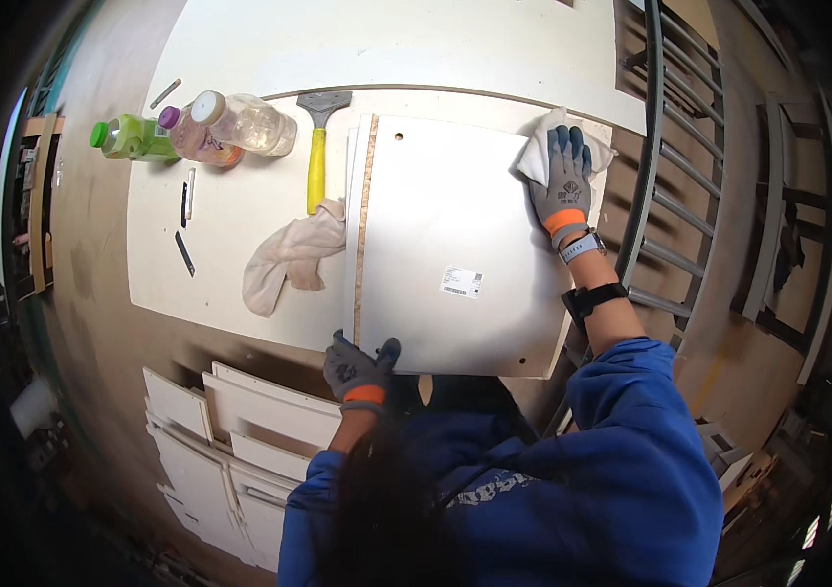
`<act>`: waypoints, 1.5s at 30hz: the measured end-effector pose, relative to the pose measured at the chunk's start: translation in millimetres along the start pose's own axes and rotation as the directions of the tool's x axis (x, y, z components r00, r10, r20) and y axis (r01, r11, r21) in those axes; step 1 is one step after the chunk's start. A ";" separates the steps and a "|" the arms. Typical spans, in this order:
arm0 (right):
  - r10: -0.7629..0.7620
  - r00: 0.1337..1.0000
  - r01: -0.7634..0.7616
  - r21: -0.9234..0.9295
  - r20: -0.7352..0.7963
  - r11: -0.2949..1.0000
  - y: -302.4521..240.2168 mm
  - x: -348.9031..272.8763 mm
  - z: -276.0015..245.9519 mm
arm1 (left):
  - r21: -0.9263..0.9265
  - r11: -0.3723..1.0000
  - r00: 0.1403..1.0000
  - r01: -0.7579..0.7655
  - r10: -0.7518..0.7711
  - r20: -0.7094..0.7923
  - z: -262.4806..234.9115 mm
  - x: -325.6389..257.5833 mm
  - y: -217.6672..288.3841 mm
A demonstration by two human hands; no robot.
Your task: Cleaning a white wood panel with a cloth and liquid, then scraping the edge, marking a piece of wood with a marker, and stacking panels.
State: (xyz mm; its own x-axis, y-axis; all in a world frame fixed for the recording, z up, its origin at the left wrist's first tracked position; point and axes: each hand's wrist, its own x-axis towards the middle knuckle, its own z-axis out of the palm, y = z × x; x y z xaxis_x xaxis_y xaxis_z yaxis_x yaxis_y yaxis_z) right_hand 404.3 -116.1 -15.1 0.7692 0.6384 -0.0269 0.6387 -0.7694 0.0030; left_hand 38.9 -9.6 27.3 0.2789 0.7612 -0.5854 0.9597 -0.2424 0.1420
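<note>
A white board (455, 215) with a printed label and small holes lies on top of other boards, its raw brown edge facing left. At its far right corner, my right hand (565, 181), in a grey glove with an orange cuff, presses a bunched white cloth (535, 159) with its fingers close together. My left hand (362, 372), gloved the same way, grips the near left corner, thumb on the top face and fingers along the edge. Beside the board's left edge rests a crumpled beige rag (289, 254). A scraper (317, 157) with a yellow handle lies beyond it.
Several plastic bottles, among them a green-capped bottle (132, 138) and a white-capped bottle (249, 124), lie or stand at the far left of the white table (210, 215). A marker (190, 194) and dark blades are near them. White panels (269, 411) stand below left. A roller conveyor (675, 196) runs along the right.
</note>
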 end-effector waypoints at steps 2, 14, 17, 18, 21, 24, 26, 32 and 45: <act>-0.021 0.999 0.021 0.011 0.025 1.000 -5.5 -12.1 -2.2 | 0.013 1.000 0.999 -0.008 0.009 -0.034 7.6 2.3 -0.7; -0.356 0.934 0.346 0.227 0.003 0.910 -114.8 34.9 -14.1 | 0.129 0.991 0.998 -0.043 0.047 -0.030 9.2 0.5 -11.4; -0.451 0.892 0.426 0.271 0.035 0.863 -116.5 14.5 -3.0 | 0.073 0.997 0.998 -0.022 0.017 0.061 2.4 4.2 1.6; -0.540 0.841 0.501 0.333 0.032 0.799 -133.8 -8.9 4.5 | 0.182 0.979 0.992 -0.095 0.108 -0.064 16.5 6.7 -11.8; -0.750 0.661 0.547 0.666 0.029 0.508 -184.4 -120.9 -9.1 | -0.419 0.887 0.965 -0.195 0.249 0.077 43.3 56.6 -93.3; -0.774 0.626 0.451 0.766 0.094 0.458 -166.8 -212.3 -0.4 | -0.883 0.401 0.941 0.244 0.123 0.315 7.7 48.2 -102.9; -0.750 0.657 0.434 0.777 0.073 0.455 -136.0 -241.8 -6.1 | -0.906 0.396 0.961 0.153 0.155 0.230 4.2 46.0 -107.8; -0.025 0.978 0.122 0.469 -0.207 0.875 15.8 -212.6 -7.9 | -0.336 0.915 0.948 -0.225 0.285 0.144 -11.2 54.4 -27.4; 0.395 0.759 -0.633 0.443 0.518 0.634 -4.3 -322.4 -25.9 | -0.287 0.884 0.886 -0.370 0.429 0.176 -40.7 78.6 -24.9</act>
State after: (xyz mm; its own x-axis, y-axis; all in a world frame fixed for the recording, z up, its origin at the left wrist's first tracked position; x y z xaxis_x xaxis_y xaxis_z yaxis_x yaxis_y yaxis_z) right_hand 154.0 -318.1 19.6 0.8263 0.1700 -0.5370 -0.0903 -0.9011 -0.4242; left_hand 38.4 80.7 10.2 0.6525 0.4646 -0.5987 0.7544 -0.3233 0.5712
